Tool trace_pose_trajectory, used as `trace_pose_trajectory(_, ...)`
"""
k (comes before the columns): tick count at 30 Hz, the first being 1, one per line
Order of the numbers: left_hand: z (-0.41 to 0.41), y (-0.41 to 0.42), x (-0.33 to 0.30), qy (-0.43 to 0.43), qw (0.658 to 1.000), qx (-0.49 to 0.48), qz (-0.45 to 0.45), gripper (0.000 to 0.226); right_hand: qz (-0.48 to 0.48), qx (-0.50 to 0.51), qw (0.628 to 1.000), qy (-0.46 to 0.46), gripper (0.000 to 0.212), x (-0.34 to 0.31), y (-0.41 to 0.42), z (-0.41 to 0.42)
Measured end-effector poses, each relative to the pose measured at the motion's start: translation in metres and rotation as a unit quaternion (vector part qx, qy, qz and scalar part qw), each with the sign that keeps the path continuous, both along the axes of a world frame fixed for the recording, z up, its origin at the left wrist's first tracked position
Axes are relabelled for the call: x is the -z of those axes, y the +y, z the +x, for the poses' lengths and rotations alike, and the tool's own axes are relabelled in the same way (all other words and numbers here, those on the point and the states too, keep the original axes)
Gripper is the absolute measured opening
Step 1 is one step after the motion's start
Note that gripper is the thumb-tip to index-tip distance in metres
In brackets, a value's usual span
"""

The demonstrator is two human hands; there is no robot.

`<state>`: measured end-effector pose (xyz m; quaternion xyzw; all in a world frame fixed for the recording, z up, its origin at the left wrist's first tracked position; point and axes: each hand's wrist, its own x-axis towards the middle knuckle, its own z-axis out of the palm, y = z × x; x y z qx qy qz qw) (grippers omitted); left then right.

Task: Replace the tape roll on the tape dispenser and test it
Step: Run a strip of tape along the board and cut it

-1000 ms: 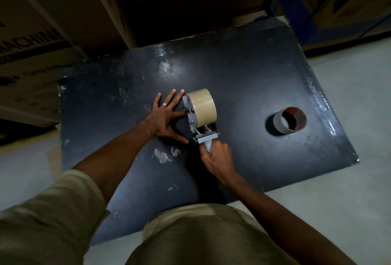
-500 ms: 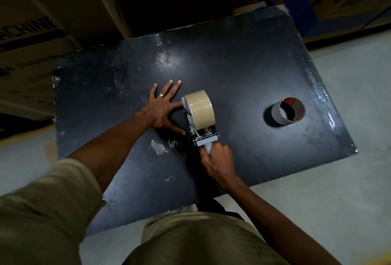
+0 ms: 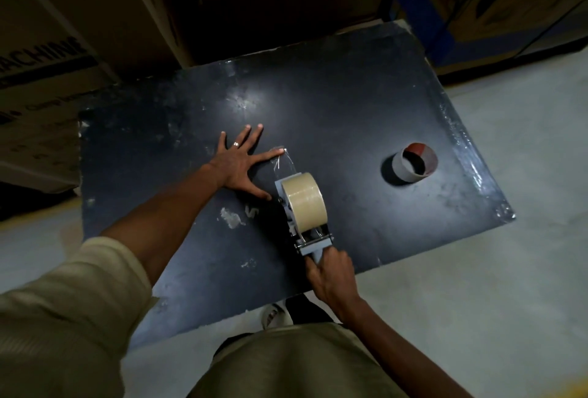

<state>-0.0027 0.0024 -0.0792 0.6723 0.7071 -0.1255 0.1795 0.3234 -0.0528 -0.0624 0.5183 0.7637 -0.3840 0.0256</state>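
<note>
A grey tape dispenser (image 3: 313, 246) carries a full beige tape roll (image 3: 304, 200) and stands on the dark table (image 3: 350, 105). My right hand (image 3: 331, 276) grips its handle near the table's front edge. A clear strip of tape (image 3: 284, 162) runs from the roll back along the tabletop. My left hand (image 3: 238, 163) lies flat with fingers spread, its index fingertip pressing the far end of the strip. An empty cardboard tape core (image 3: 413, 165) stands on the table to the right, apart from both hands.
Large cardboard boxes (image 3: 47, 57) stand behind and to the left of the table. Old tape scraps (image 3: 234, 218) are stuck on the tabletop near my left forearm. Grey concrete floor (image 3: 509, 286) lies to the right. My shoe (image 3: 276, 315) shows below the table's front edge.
My right hand has pulled the dispenser toward me along the table, laying out a strip of clear tape. My left hand stays flat, holding the strip's far end.
</note>
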Motion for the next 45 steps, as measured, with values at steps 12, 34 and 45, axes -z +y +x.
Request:
trace_pose_trajectory(12, 0.057, -0.053, 0.011, -0.034, 0.996, -0.087, 0.005, 0.103, -0.009, 0.045, 0.999, 0.021, 0.031, -0.003, -0.003, -0.002)
trace_pose_trajectory(34, 0.088, -0.073, 0.028, -0.024, 0.995, -0.094, 0.017, 0.05, -0.008, 0.052, 0.998, 0.018, 0.038, 0.0, -0.012, 0.005)
trace_pose_trajectory(45, 0.118, -0.09, 0.02, -0.043, 0.989, -0.139, -0.021, 0.072, -0.01, 0.027, 1.0, 0.006, 0.035, 0.013, -0.044, 0.051)
